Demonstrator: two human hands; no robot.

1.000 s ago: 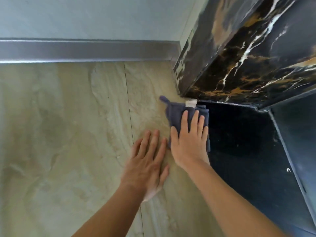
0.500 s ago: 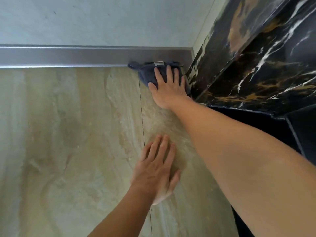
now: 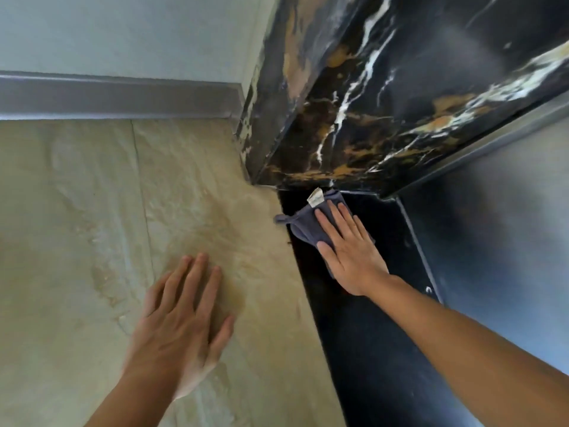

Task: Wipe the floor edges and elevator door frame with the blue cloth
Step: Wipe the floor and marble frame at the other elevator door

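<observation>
Now I see the right hand (image 3: 348, 257) flat, fingers straight, pressing the blue cloth (image 3: 303, 224) onto the black sill (image 3: 354, 334) at the foot of the marble door frame (image 3: 385, 103), toward 3 o'clock. The left hand (image 3: 181, 322) lies spread on the floor (image 3: 77, 241) at 7 o'clock. The palm hides much of the cloth.

Blue cloth (image 3: 303, 224) sits right of centre, crumpled but lying flat on the black floor strip (image 3: 363, 349), with the right hand (image 3: 351, 257) spread flat on top. Its far edge is right at the foot of the door frame (image 3: 385, 112), black marble veined gold and white, upper right. A white tag (image 3: 315, 197) sticks up, and one corner reaches left to the beige floor (image 3: 92, 241).
</observation>
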